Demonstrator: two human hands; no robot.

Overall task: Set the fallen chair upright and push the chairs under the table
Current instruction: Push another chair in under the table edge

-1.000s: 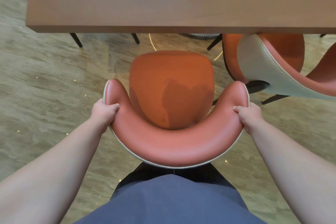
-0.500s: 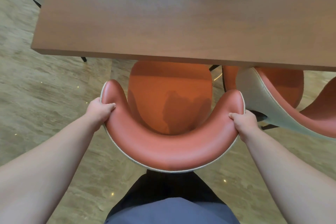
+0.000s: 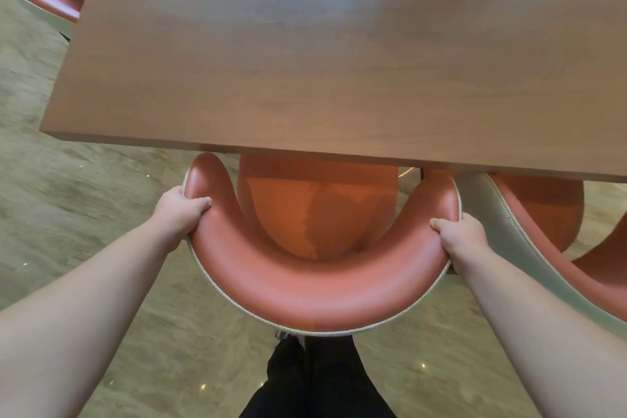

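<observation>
Table (image 3: 339,54) fills the upper view; your orange chair (image 3: 315,295) stands upright at its near edge, seat front already under the top. A second chair (image 3: 543,234) sits just right of yours. Your left hand (image 3: 179,214) grips the backrest's left end, your right hand (image 3: 461,237) its right end, thumbs curled over the rim.

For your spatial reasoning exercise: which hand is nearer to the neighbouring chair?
Right. The right hand grips the armrest beside the neighbouring chair; the left hand grips the far armrest.
</observation>
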